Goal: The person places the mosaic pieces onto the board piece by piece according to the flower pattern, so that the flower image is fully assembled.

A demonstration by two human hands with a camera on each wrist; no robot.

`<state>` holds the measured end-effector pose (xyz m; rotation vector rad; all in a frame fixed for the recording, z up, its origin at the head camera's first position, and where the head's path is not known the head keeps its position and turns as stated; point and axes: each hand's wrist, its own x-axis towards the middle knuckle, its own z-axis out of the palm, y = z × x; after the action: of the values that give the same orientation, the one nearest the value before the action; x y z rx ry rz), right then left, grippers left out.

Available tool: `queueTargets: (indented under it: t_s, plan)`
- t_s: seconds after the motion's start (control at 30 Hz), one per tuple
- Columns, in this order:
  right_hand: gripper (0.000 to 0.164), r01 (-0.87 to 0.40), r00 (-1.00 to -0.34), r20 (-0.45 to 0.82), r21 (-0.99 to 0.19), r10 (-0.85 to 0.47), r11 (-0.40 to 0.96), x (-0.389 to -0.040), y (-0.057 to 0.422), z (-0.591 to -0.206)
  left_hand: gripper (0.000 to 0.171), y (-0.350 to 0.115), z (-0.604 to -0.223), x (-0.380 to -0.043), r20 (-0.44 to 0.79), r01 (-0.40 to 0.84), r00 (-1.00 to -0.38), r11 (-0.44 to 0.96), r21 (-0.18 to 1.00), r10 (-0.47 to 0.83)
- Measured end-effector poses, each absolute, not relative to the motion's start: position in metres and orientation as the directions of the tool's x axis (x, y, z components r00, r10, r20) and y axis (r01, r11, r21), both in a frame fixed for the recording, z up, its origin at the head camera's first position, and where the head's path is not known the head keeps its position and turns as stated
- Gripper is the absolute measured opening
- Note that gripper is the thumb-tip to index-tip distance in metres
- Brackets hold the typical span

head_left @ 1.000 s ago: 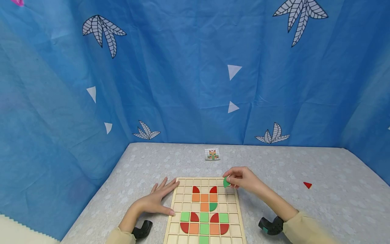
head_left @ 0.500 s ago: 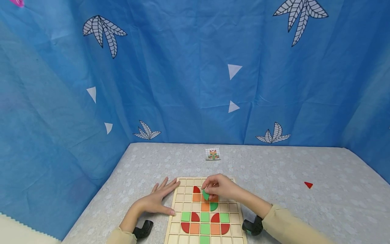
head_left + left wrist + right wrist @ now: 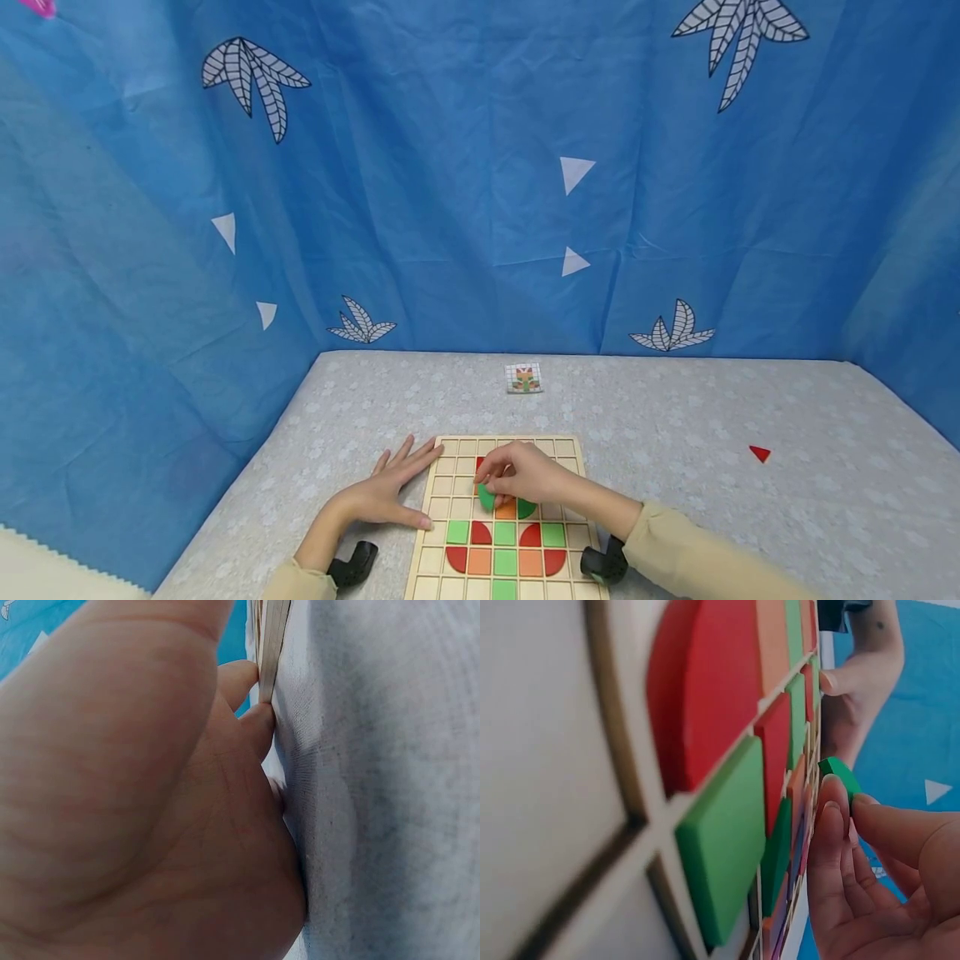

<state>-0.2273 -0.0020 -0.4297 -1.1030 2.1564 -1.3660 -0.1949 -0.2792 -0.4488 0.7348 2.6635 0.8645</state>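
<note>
A wooden grid board [image 3: 438,560] lies on the table, with red, orange and green tiles set in its cells. Between thumb and fingers my right hand [image 3: 527,477] pinches a dark green quarter-circle tile [image 3: 841,776] close over the board, left of its middle column. That hand covers several cells and part of the orange row. My left hand [image 3: 388,497] rests at the board's left side with spread fingers, its fingertips and thumb tip right at the edge. Another dark green quarter-circle tile [image 3: 527,507] sits in the board, partly hidden behind the right hand.
Behind the board lies a small pattern card [image 3: 523,378] with a coloured grid figure. A red triangular tile [image 3: 760,454] lies on the table at the right. A blue curtain [image 3: 465,183] hangs behind the grey patterned tablecloth [image 3: 660,417].
My right hand has carried the green quarter-circle tile from the board's upper right corner leftward and toward me, to just left of the middle column. The left hand has stayed put.
</note>
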Motion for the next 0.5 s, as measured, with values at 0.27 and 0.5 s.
queueTargets:
  t_s: [0.27,0.5]
  plan:
    - [0.013,-0.521,-0.589,0.142,-0.820,-0.795,0.239,-0.2282,-0.0043,-0.4322,0.098,-0.2777,-0.4461,-0.1939,-0.075,0.384,-0.846,0.702,0.599,0.527]
    - [0.014,-0.528,-0.576,0.142,-0.816,-0.805,0.235,-0.2294,-0.0048,-0.4330,0.099,-0.2780,-0.4454,-0.1935,-0.077,0.382,-0.847,0.701,0.602,0.527]
